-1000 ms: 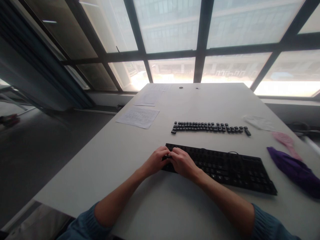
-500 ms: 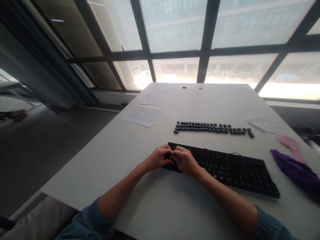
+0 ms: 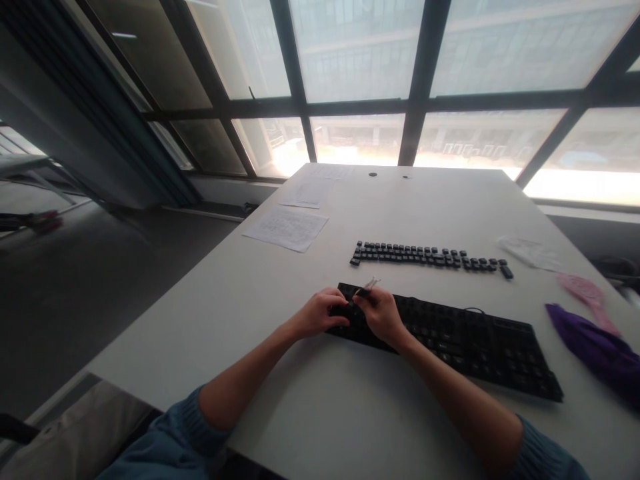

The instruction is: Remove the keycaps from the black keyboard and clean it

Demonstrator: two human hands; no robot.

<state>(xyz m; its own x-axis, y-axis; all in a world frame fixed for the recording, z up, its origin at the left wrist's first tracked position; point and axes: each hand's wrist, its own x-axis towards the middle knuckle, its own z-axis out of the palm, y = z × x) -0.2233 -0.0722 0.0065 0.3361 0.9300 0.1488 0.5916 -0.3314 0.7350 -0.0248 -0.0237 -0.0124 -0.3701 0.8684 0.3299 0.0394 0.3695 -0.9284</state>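
Note:
A black keyboard [image 3: 450, 333] lies slanted in front of me, several of its keycaps off at the upper part. My left hand [image 3: 320, 313] rests on its left end, thumb and forefinger apart, with nothing visible between them. Just beside it, my right hand [image 3: 383, 317] is closed on a small keycap puller [image 3: 371, 285], whose pale wire prongs point up and away from the keys. The right fingertips are close above the left part of the keyboard. Beyond the keyboard, loose black keycaps [image 3: 430, 256] are laid out in rows.
Printed papers [image 3: 287, 229] lie at the far left of the white table [image 3: 240, 313]. On the right are a clear plastic bag [image 3: 530, 253], a pink brush-like item [image 3: 583, 293] and a purple cloth [image 3: 590, 347]. Windows stand behind the table.
My right hand has turned and drawn slightly away from the left, and the puller's wire prongs now show above it. My left hand stays at the keyboard's left end.

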